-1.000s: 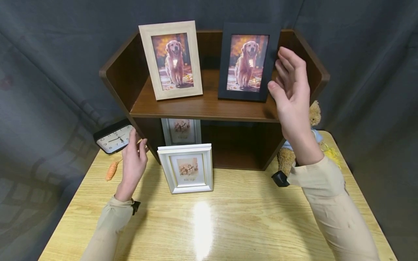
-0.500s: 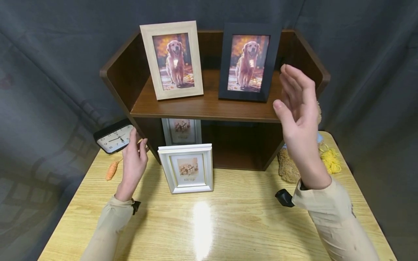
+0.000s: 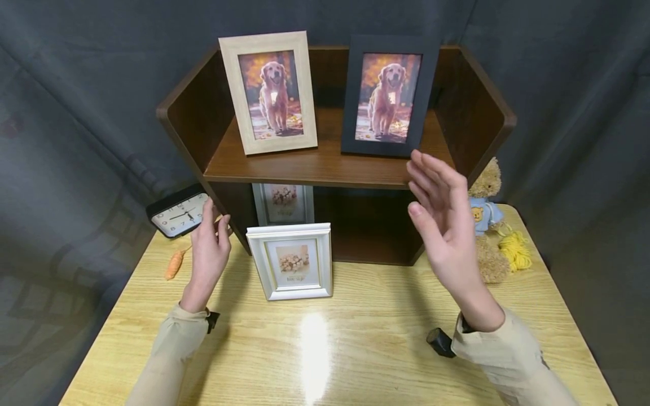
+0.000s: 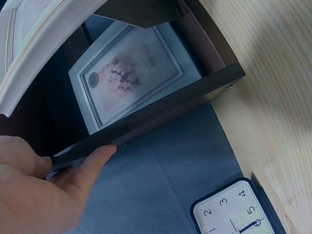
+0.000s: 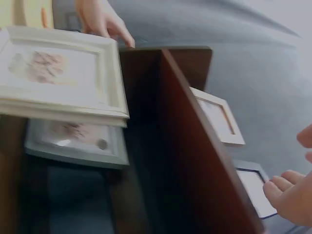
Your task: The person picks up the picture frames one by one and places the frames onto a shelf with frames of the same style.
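Note:
My left hand (image 3: pixel 207 254) pinches the front edge of the left side panel of a dark brown two-tier shelf (image 3: pixel 284 171); in the left wrist view a finger lies outside the panel. My right hand (image 3: pixel 443 225) is in front of the shelf's right part, fingers loosely extended, holding nothing. Closest to its fingertips is a black photo frame (image 3: pixel 350 113) with a dog picture, upright on the upper board. Beside that frame stands a light wood photo frame (image 3: pixel 236 96) with the same picture. A white photo frame (image 3: pixel 299 294) stands before the shelf, and a grey-green photo frame (image 4: pixel 161 73) is inside the lower compartment.
Left of the shelf is a black-rimmed clock (image 3: pixel 180 214), with an orange carrot-shaped piece (image 3: pixel 174 265) near it. A teddy bear (image 3: pixel 491 259) in blue and a bundle of yellow yarn (image 3: pixel 515 251) are at the right. Dark curtains (image 3: pixel 76 113) surround the wooden table (image 3: pixel 244 355).
My right hand has drawn down from beside the black photo frame, moved first right, then left and nearer. More of the teddy bear shows now. My left hand has stayed in place.

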Motion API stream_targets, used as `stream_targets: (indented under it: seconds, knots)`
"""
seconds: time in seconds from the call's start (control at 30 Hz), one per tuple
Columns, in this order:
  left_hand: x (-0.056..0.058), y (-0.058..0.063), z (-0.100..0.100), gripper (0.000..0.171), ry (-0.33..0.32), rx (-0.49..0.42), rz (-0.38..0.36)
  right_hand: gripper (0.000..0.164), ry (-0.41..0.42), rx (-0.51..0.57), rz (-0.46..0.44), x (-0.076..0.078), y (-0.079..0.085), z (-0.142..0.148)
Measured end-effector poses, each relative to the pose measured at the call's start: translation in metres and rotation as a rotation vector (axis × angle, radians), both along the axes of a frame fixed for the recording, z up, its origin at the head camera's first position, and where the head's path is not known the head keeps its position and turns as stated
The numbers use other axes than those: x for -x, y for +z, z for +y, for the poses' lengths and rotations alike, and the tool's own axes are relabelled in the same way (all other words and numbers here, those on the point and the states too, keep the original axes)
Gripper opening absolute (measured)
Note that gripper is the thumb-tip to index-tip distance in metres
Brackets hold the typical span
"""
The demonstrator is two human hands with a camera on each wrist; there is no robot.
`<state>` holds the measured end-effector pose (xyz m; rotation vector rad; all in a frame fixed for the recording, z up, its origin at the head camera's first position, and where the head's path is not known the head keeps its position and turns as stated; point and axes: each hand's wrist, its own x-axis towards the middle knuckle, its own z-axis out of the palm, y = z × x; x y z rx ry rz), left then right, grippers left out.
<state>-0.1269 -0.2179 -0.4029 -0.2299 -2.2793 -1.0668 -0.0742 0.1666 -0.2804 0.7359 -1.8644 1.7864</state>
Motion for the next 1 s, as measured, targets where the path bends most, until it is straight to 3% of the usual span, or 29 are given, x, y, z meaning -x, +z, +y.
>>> stream_targets:
  seconds: [0.5,0.73,1.0]
  knots:
    - [-0.001,0.000,0.000,0.046,-0.008,-0.024,-0.027,0.062,0.063,-0.115,-0.090,-0.018,-0.062,-0.011]
    - [-0.001,0.000,0.000,0.045,-0.009,-0.022,-0.026,0.065,0.071,-0.145,-0.121,-0.021,-0.088,-0.015]
    - [-0.001,0.000,0.000,0.045,-0.009,-0.026,-0.036,0.064,0.145,-0.160,-0.132,-0.018,-0.113,-0.022]
